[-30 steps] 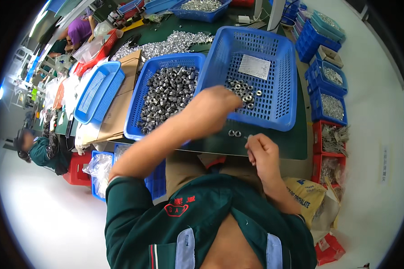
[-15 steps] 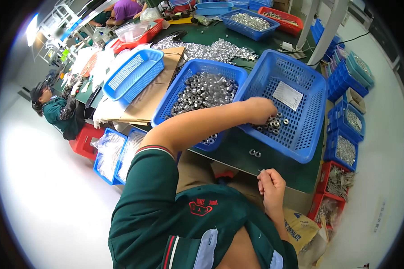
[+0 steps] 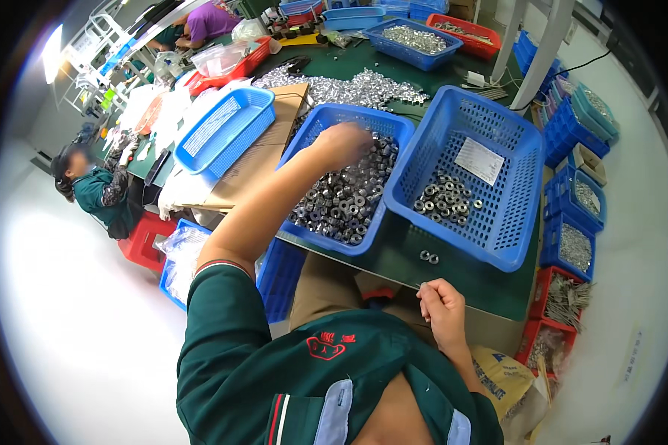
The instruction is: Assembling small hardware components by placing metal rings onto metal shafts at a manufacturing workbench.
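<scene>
My left hand (image 3: pixel 345 145) is over the left blue basket (image 3: pixel 406 133), above a heap of small metal rings (image 3: pixel 334 200) that look like nuts or bushings. Motion smears its fingers, so what they hold cannot be made out. At the table's front edge my right hand (image 3: pixel 444 304) is closed in a pinch on a thin pin-like piece (image 3: pixel 421 286), whose tip pokes out past the thumb. Two loose rings (image 3: pixel 429 256) lie on the table just beyond it. The right blue basket (image 3: pixel 525 185) holds a smaller pile of rings (image 3: pixel 447 199) and a white paper label (image 3: pixel 479 160).
Left of the baskets, an empty light-blue basket (image 3: pixel 226 133) rests on cardboard (image 3: pixel 249 167). Shiny metal parts (image 3: pixel 364 87) spread across the green table behind. Stacked bins (image 3: pixel 571 200) line the right side. A co-worker (image 3: pixel 96 185) sits at the far left.
My left hand has moved left from the right basket to above the left basket's heap. My right hand has shifted slightly left and keeps its pinch.
</scene>
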### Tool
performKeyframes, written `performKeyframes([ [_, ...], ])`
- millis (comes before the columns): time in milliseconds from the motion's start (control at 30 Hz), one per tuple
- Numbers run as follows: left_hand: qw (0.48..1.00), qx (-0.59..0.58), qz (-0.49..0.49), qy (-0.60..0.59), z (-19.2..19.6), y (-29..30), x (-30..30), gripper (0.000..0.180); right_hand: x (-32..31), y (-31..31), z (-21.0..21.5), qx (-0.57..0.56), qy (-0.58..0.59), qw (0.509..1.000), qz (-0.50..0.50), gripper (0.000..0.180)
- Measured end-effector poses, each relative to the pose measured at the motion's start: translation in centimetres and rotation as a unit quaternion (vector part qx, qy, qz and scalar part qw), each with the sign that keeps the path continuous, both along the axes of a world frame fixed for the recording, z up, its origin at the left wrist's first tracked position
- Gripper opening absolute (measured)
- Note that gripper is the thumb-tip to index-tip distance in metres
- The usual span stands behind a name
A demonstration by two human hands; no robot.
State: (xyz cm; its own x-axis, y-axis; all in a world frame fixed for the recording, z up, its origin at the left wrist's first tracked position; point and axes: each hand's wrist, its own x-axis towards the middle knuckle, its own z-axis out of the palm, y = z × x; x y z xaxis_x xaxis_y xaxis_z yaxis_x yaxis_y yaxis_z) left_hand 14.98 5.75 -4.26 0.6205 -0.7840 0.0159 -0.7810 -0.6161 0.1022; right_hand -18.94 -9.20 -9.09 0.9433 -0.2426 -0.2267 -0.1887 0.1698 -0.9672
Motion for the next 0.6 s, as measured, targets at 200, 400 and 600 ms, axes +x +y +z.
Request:
performKeyframes([
  [200, 0.998, 0.006, -0.024, -0.057, -0.5, 0.8, 0.0, 0.027, -0.4, 0.3, 0.2, -0.017, 0.002, 1.0, -0.007, 0.019],
  [400, 0.974, -0.155, -0.007, 0.163, 0.0, 3.0, -0.1, 0.025, -0.3, 0.6, 0.2, -0.026, 0.002, 1.0, 0.002, 0.02],
  [600, 0.594, -0.487, 0.041, 0.639, 1.8, 3.7, -6.1, 0.028, 0.4, 0.7, 0.2, -0.058, -0.006, 0.998, 0.014, 0.02],
])
